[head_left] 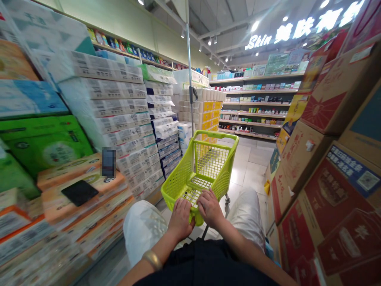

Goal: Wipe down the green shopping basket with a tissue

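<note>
A lime-green shopping cart (208,159) with a lattice basket stands right before me, between my knees, and nothing shows inside it. My left hand (181,217) is curled over the cart's near rim, thumb underneath. Just to its right, my right hand (210,208) rests with bent fingers on the same rim. Both hands look closed on the cart's edge. A gold-coloured bangle (152,259) circles my left wrist.
Tall stacks of wrapped paper packs (119,107) line the left. A black tablet-like object (79,192) lies on orange packs. Cardboard cartons (309,171) rise on the right. A metal pole (189,51) stands behind the cart; stocked shelves (253,103) are at the back.
</note>
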The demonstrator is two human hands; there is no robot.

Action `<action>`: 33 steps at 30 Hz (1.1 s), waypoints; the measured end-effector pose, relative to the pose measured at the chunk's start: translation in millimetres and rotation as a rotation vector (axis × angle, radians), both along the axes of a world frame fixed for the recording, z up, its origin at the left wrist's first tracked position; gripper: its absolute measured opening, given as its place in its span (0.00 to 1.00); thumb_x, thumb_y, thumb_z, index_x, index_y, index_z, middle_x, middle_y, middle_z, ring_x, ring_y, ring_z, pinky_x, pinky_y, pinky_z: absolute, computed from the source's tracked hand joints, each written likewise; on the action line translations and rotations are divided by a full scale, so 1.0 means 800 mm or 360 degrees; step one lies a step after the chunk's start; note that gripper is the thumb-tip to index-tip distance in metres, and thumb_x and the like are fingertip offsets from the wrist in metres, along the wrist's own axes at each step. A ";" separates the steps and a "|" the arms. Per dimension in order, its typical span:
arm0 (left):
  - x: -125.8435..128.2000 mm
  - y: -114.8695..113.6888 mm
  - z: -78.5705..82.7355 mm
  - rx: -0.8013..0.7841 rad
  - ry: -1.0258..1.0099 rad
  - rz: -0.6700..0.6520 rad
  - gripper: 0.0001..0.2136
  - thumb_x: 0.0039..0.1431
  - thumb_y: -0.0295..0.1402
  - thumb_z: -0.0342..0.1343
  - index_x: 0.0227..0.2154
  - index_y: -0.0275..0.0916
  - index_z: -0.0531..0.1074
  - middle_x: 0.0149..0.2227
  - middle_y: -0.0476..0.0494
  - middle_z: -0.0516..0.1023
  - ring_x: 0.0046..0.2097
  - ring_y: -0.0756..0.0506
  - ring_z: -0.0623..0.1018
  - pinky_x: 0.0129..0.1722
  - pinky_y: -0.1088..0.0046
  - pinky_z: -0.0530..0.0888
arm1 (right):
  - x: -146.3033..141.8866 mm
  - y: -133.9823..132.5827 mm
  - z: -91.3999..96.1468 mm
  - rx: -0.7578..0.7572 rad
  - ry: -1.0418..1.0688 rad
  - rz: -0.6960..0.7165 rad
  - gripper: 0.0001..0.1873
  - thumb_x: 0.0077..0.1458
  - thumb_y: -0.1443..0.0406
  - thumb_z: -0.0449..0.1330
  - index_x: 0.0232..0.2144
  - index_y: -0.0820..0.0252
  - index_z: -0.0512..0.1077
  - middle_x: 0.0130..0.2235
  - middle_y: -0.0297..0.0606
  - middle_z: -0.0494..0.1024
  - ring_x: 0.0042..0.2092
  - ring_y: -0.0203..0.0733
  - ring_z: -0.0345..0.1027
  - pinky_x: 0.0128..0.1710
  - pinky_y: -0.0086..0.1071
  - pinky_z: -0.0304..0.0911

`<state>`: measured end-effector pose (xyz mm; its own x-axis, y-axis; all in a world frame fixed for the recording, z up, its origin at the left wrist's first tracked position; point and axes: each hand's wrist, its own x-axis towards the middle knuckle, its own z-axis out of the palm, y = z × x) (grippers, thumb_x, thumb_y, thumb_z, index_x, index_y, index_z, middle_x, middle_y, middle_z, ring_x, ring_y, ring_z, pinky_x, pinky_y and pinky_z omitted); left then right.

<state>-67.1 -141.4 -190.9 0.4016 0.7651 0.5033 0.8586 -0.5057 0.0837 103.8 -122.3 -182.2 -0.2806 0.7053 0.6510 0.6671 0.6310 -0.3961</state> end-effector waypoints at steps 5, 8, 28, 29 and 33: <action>0.005 -0.003 0.007 -0.0056 -0.0016 0.0023 0.13 0.47 0.31 0.53 0.38 0.39 0.65 0.41 0.40 0.72 0.49 0.38 0.70 0.61 0.53 0.60 | 0.043 0.067 0.031 -0.0196 0.0105 -0.0303 0.13 0.60 0.67 0.49 0.31 0.57 0.73 0.40 0.40 0.75 0.56 0.47 0.61 0.63 0.49 0.45; 0.006 -0.003 0.007 -0.0059 -0.0017 0.0020 0.13 0.47 0.31 0.54 0.38 0.39 0.65 0.41 0.40 0.72 0.49 0.38 0.70 0.61 0.52 0.60 | 0.041 0.070 0.030 -0.0214 0.0148 -0.0408 0.13 0.60 0.67 0.48 0.32 0.58 0.73 0.42 0.41 0.75 0.60 0.49 0.57 0.63 0.51 0.43; -0.001 0.002 0.000 -0.0074 0.0015 -0.0012 0.17 0.47 0.33 0.53 0.42 0.38 0.65 0.45 0.37 0.71 0.53 0.36 0.69 0.61 0.51 0.59 | 0.023 0.047 0.012 -0.0162 0.0088 -0.0452 0.14 0.62 0.66 0.46 0.36 0.56 0.73 0.43 0.39 0.75 0.61 0.45 0.57 0.64 0.50 0.41; -0.004 0.004 0.000 -0.0070 0.0023 -0.0026 0.17 0.47 0.33 0.53 0.43 0.38 0.65 0.46 0.37 0.71 0.53 0.36 0.69 0.61 0.51 0.59 | 0.017 0.039 0.008 -0.0122 0.0052 -0.0395 0.14 0.62 0.66 0.46 0.36 0.55 0.73 0.42 0.39 0.75 0.61 0.44 0.57 0.64 0.49 0.41; -0.016 0.018 0.008 -0.0124 0.0076 -0.0047 0.16 0.48 0.32 0.53 0.42 0.39 0.65 0.46 0.38 0.71 0.53 0.37 0.68 0.62 0.52 0.58 | 0.007 0.027 0.013 -0.0018 -0.0143 -0.0227 0.12 0.62 0.65 0.49 0.36 0.53 0.73 0.40 0.36 0.75 0.57 0.41 0.61 0.66 0.47 0.35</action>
